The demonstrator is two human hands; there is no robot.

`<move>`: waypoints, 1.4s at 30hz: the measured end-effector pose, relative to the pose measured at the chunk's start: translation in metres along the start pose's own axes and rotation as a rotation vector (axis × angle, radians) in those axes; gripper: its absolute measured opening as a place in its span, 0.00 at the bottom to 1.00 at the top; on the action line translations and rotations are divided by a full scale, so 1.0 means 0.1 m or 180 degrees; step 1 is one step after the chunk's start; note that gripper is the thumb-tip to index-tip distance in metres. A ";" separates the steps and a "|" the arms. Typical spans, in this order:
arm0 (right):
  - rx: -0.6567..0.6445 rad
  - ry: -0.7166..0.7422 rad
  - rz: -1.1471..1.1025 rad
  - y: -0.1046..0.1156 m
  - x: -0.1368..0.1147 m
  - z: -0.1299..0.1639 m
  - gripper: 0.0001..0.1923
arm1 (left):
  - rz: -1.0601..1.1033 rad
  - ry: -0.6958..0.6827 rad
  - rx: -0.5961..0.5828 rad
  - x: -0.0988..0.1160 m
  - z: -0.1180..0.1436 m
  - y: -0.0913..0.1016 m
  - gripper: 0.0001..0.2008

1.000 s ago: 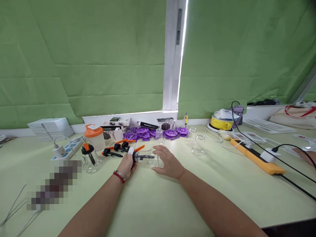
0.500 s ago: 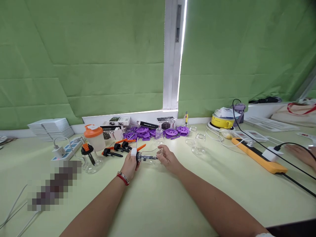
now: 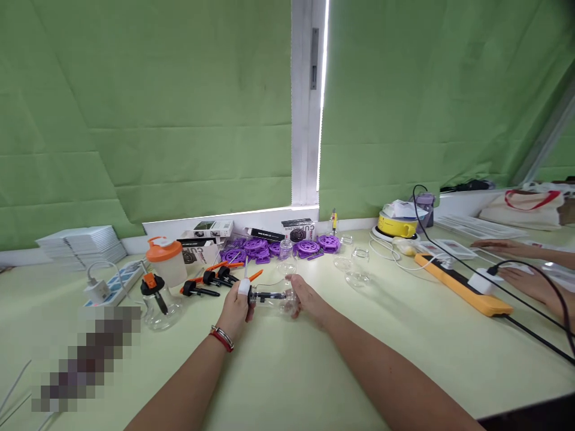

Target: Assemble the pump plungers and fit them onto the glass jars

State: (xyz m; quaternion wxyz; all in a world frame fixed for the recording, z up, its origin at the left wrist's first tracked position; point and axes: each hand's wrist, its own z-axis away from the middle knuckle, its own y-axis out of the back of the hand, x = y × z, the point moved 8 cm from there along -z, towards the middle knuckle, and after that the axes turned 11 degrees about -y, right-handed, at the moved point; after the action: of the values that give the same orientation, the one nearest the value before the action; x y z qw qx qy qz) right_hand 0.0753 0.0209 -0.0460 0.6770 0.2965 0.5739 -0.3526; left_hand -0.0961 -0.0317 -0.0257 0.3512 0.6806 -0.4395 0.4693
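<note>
Both hands hold one clear glass bottle [image 3: 274, 297] lying sideways just above the pale green counter [image 3: 314, 371]. The left hand [image 3: 234, 308] has its grip closed around the black pump head at the bottle's neck; the right hand [image 3: 309, 301] has its grip closed around the bottle's base. The step in hand seems to be fitting the pump head into the neck. The next move probably needs a steady base and a careful twist of the head. Loose black and orange pump heads [image 3: 211, 279] lie near, behind the left hand.
</note>
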 end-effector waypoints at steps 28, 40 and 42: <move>-0.0392 0.0395 0.0214 0.00 -0.15 0.09 0.42 | 0.0102 0.0075 0.0301 -0.06 -0.05 0.11 0.22; -0.0214 -0.0022 0.0179 0.03 0.04 -0.04 0.37 | 0.0075 -0.0027 0.0152 0.02 0.00 0.05 0.20; -0.0253 0.0111 0.0096 0.02 -0.03 0.00 0.38 | 0.0152 0.0036 0.0214 0.00 -0.01 0.07 0.21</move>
State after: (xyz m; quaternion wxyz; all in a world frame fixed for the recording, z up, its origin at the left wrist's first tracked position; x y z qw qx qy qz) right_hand 0.0767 0.0219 -0.0432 0.6835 0.2841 0.5946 -0.3141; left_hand -0.1028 -0.0333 -0.0252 0.3193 0.6788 -0.4375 0.4959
